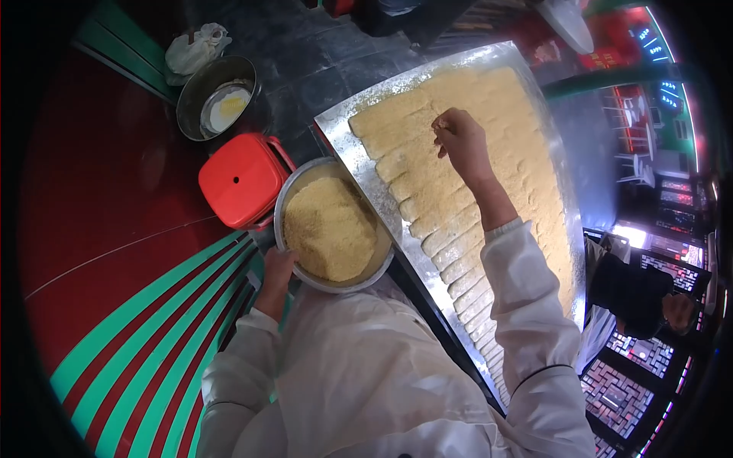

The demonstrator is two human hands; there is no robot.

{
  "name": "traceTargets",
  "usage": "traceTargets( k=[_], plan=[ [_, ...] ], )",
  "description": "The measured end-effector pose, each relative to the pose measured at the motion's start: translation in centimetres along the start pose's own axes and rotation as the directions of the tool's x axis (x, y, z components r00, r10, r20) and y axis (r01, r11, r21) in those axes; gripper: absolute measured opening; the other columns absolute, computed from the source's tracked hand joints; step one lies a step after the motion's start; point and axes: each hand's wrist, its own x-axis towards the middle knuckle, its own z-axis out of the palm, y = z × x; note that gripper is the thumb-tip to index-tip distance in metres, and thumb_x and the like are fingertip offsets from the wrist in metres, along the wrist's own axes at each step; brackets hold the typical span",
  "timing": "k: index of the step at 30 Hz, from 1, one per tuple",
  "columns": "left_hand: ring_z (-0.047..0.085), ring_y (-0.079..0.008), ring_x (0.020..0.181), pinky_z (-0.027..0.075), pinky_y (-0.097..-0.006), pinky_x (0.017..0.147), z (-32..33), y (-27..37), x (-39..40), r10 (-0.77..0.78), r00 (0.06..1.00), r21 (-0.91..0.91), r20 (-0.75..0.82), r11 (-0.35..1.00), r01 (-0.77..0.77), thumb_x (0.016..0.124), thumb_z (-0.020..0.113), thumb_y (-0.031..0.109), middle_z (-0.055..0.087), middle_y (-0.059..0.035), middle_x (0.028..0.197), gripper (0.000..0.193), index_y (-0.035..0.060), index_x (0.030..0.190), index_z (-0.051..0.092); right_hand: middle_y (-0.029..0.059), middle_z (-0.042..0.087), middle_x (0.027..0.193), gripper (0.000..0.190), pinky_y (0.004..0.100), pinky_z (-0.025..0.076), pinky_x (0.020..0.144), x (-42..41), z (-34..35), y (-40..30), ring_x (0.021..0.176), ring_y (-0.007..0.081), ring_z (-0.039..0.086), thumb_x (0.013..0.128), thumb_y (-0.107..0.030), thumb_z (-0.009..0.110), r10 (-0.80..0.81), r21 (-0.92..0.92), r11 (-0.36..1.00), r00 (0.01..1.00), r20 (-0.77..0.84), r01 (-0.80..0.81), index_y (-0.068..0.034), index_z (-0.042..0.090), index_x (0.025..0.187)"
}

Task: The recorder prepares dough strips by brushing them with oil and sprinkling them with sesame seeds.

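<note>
My left hand grips the near left rim of a round metal basin, which holds a heap of yellowish crumbly powder. Over the long metal-topped table, my right hand is held with its fingers curled together around a bit of the crumbs. Beneath it lie rows of long flattened dough strips, side by side. Yellowish crumbs thickly cover the far strips, while the nearer ones are paler with a thinner coating.
A red plastic stool stands left of the basin. Behind it is a deep metal pot with white and yellow contents, beside a white plastic bag. Another person is beyond the table's right side. A red and green striped surface lies at left.
</note>
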Motion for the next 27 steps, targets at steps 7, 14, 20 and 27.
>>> traceTargets(
  k=[7, 14, 20, 27],
  plan=[
    [0.064, -0.0204, 0.058, 0.049, -0.0323, 0.047, -0.4, 0.5, -0.3, -0.007, 1.0, 0.104, -0.015, 0.995, 0.008, 0.068, 0.06, 0.009, 0.064, -0.012, 0.072, 0.025, -0.0087, 0.085, 0.064, 0.0083, 0.059, 0.076, 0.008, 0.0264, 0.055, 0.052, -4.1, 1.8, 3.8, 0.067, 0.0139, 0.064, 0.087, 0.001, 0.052, 0.22, 0.181, 0.955, 0.971, 0.096, -0.234, 0.002, 0.06, 0.088],
    [0.062, -0.0166, 0.061, 0.049, -0.0329, 0.054, -0.3, -0.2, -0.7, -0.011, 1.0, -0.004, 0.028, 1.0, 0.012, 0.066, 0.063, 0.012, 0.063, -0.0082, 0.07, 0.025, -0.0073, 0.082, 0.065, 0.0084, 0.063, 0.08, 0.013, 0.025, 0.052, 0.052, -7.8, 5.1, 2.6, 0.066, 0.0123, 0.064, 0.094, -0.003, 0.049, 0.144, 0.201, 0.967, 0.987, 0.075, -0.157, 0.003, 0.06, 0.098],
    [0.066, -0.0229, 0.07, 0.051, -0.0338, 0.059, 0.3, -0.6, -1.8, -0.082, 0.997, 0.118, -0.005, 0.99, 0.082, 0.063, 0.063, 0.011, 0.067, -0.0139, 0.08, 0.037, -0.0105, 0.093, 0.064, 0.0126, 0.065, 0.077, 0.017, 0.0345, 0.054, 0.063, -13.5, 12.2, 6.6, 0.068, 0.021, 0.065, 0.093, -0.013, 0.052, 0.219, 0.114, 0.936, 0.804, 0.552, -0.333, -0.001, 0.063, 0.096],
    [0.066, -0.0264, 0.077, 0.051, -0.0365, 0.067, 2.6, -2.5, -5.3, -0.039, 0.995, 0.157, -0.087, 0.986, 0.052, 0.062, 0.064, 0.011, 0.067, -0.0177, 0.085, 0.038, -0.0105, 0.094, 0.063, 0.0271, 0.062, 0.104, 0.059, 0.0439, 0.045, 0.093, -25.5, 22.1, 9.1, 0.102, 0.0409, 0.059, 0.082, -0.035, 0.064, 0.177, -0.277, 0.96, 0.848, 0.5, -0.037, -0.007, 0.047, 0.131]
  ],
)
